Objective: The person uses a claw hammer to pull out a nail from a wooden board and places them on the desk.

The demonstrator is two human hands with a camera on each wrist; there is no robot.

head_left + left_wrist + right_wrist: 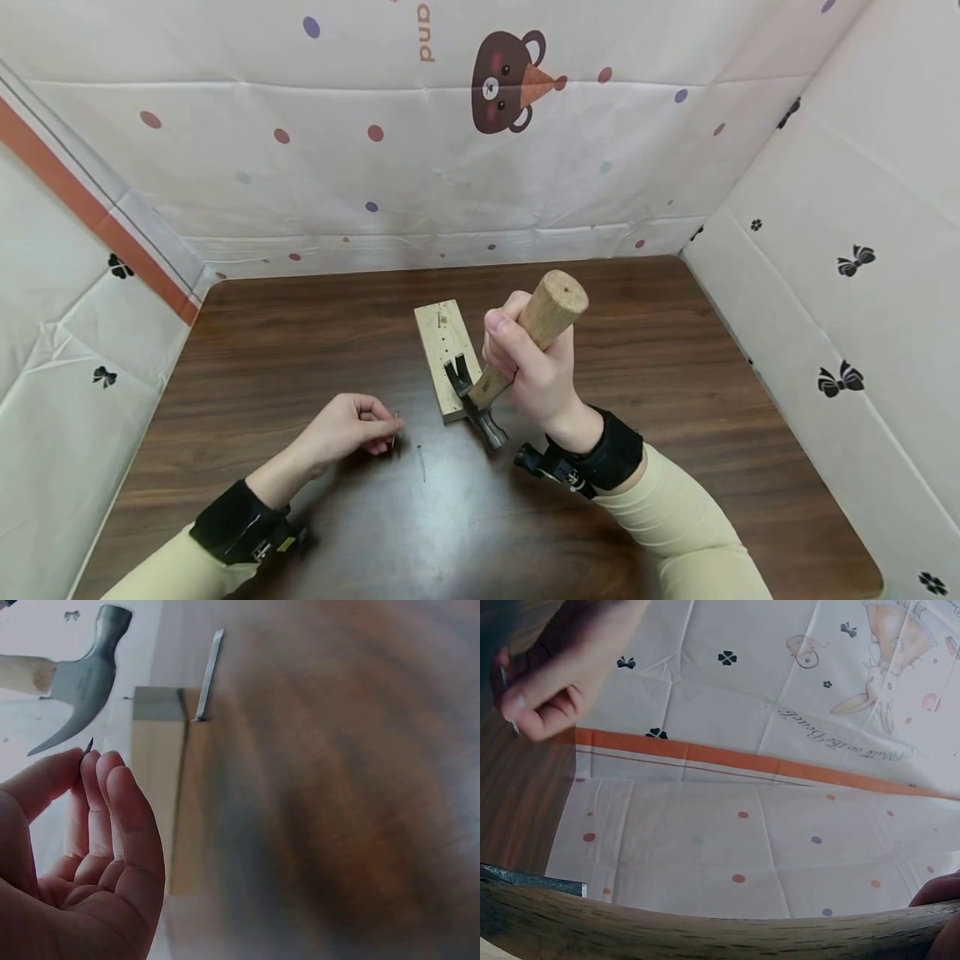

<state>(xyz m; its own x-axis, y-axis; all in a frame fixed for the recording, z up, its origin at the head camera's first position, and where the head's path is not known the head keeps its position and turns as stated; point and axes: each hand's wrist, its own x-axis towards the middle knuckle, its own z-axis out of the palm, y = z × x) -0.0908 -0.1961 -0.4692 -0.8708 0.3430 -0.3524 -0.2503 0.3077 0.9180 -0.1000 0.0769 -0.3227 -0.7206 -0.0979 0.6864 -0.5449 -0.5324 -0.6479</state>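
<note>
My left hand (348,429) pinches a nail (395,427) between thumb and fingertips, a little left of a wooden block. In the left wrist view only the pointed tip of that nail (88,746) shows past the fingers. A claw hammer (491,390) is held in my right hand (536,367), which grips its wooden handle with the butt up. Its metal head is over the near end of the pale block (437,333); whether they touch I cannot tell. Small dark spots and what looks like a nail mark the block's top. Another nail (422,463) lies loose on the table.
The dark wood-grain table (300,333) has a printed white sheet (420,183) behind it and more sheeting at both sides. Black straps with small cameras circle both wrists. In the right wrist view the hammer handle (705,934) spans the bottom.
</note>
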